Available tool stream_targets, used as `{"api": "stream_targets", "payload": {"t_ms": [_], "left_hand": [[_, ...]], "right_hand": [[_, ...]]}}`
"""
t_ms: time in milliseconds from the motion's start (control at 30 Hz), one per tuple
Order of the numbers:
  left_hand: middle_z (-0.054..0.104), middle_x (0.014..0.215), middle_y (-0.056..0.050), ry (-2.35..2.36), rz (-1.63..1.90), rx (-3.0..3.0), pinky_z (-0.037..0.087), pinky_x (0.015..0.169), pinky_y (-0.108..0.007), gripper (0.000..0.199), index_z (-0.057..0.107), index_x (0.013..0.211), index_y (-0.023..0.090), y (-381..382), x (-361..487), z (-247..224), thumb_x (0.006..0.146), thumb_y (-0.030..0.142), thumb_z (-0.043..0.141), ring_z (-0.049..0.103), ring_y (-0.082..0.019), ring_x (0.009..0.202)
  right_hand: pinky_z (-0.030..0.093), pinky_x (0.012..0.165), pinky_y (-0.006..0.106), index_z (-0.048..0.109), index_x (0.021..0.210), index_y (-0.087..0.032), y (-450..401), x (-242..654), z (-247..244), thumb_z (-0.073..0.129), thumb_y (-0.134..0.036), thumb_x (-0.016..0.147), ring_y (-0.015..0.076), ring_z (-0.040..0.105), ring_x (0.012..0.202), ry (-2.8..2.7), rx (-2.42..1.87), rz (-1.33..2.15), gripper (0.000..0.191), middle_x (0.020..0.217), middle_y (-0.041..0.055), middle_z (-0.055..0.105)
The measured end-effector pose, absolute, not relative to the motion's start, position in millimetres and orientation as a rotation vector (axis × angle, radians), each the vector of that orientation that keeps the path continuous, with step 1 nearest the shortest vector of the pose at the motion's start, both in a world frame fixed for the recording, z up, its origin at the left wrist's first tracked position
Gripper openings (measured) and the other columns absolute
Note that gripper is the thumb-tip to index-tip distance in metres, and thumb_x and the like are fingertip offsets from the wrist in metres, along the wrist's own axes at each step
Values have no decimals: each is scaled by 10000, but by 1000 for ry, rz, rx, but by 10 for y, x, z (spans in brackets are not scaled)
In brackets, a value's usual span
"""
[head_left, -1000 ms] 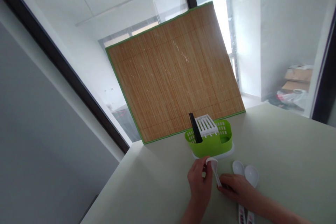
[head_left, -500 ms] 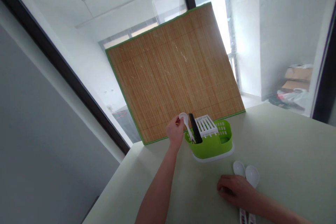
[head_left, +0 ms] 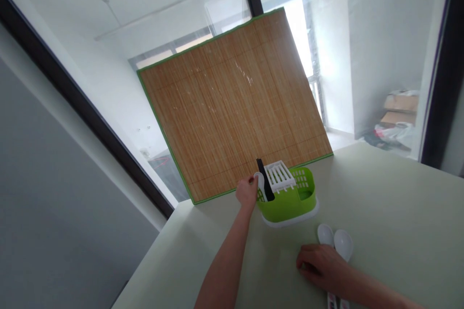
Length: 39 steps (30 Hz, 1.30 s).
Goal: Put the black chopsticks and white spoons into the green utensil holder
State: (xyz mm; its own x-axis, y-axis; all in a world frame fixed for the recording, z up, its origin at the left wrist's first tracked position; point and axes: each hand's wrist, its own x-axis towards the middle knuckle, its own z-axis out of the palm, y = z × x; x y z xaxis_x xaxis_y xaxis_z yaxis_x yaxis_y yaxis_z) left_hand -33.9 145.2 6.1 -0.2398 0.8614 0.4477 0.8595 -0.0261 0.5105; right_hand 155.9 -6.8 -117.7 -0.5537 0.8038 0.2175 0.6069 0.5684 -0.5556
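Note:
My left hand (head_left: pixel 246 192) pinches a white spoon (head_left: pixel 260 183) by its bowl. The handle points down into the left end of a green plastic utensil caddy (head_left: pixel 288 210). Beside that spoon, black chopsticks (head_left: pixel 265 181) stand tilted in the same end. A white slotted piece (head_left: pixel 278 176) sits in the caddy's middle. Nearer to me, my right hand (head_left: pixel 321 263) lies on the table with curled fingers, nothing visible in them. Under it are two white spoons (head_left: pixel 343 244), side by side, bowls pointing away from me; the hand and forearm hide part of their handles.
The caddy's white base stands on a pale table (head_left: pixel 384 212). Behind it a bamboo mat (head_left: pixel 232 106) with green edging leans against a glass pane. Beyond the glass, cardboard boxes (head_left: pixel 400 102) and plastic bags lie at the right.
My left hand has moved down and the spoon has sunk deeper into the caddy, its bowl now lower beside the chopsticks. My right hand stays over the two spoons. The view has shifted slightly.

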Motion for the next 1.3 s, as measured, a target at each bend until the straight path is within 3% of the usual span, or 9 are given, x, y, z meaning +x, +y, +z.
{"api": "stream_targets", "payload": {"t_ms": [200,300,400,533,633,733,967,1100,1300], "left_hand": [[717,895,-101,2181,1105,1983,479,746,-345,233,733,911,210,1442,-411,16,839,374,582,650,-264,896],[698,999,-94,2141,1161,2016,483,780,-334,266,693,1033,212,1391,-448,38,827,353,602,635,-244,937],[635,1148,-101,2054,1478,2055,463,870,-329,324,610,1164,201,1228,-417,50,889,341,510,595,-208,1017],[651,1003,-84,1461,1955,2261,479,831,-299,216,625,1055,185,809,-228,-75,898,244,490,601,-169,895],[653,975,-65,1144,1787,2381,487,755,-250,209,618,1053,201,478,-13,-285,887,178,494,599,-143,843],[660,929,-32,1148,1501,2331,475,661,-217,223,615,1067,222,301,195,-510,889,183,487,589,-116,727],[707,836,-9,1462,803,2275,457,705,-289,353,620,1162,252,381,523,-839,846,400,566,631,-182,739],[709,755,-46,1481,586,2312,422,626,-292,260,703,952,225,403,645,-974,837,399,548,647,-216,700],[687,712,-47,1478,704,2208,370,567,-270,207,688,769,201,414,583,-1001,843,292,518,627,-193,659]], "right_hand": [[410,699,234,665,859,-233,-80,1559,-1153,518,-160,762,159,632,761,-2341,-1133,599,191,834,2,673],[412,694,232,666,851,-233,-78,1561,-1177,524,-150,752,157,634,755,-2333,-1128,590,192,823,-2,675],[411,686,232,660,843,-233,-82,1559,-1211,533,-155,758,157,634,751,-2338,-1095,567,172,815,-3,679],[398,637,238,648,839,-222,-108,1560,-1188,509,-173,813,150,616,688,-2356,-969,468,150,758,1,666],[383,601,243,636,860,-209,-111,1611,-1087,480,-187,856,139,580,625,-2255,-886,325,157,678,-2,621],[383,577,242,620,850,-198,-62,1734,-971,477,-216,887,130,545,579,-2029,-926,198,149,638,-9,578],[445,602,263,625,868,-212,155,2035,-915,476,-347,907,157,584,623,-1638,-1226,245,205,730,12,650],[464,625,280,633,876,-220,189,2035,-951,466,-361,892,176,612,658,-1662,-1285,274,219,752,12,675],[475,739,315,615,1034,-233,153,1938,-974,458,-333,890,204,626,846,-1828,-1281,159,235,913,39,661]]}}
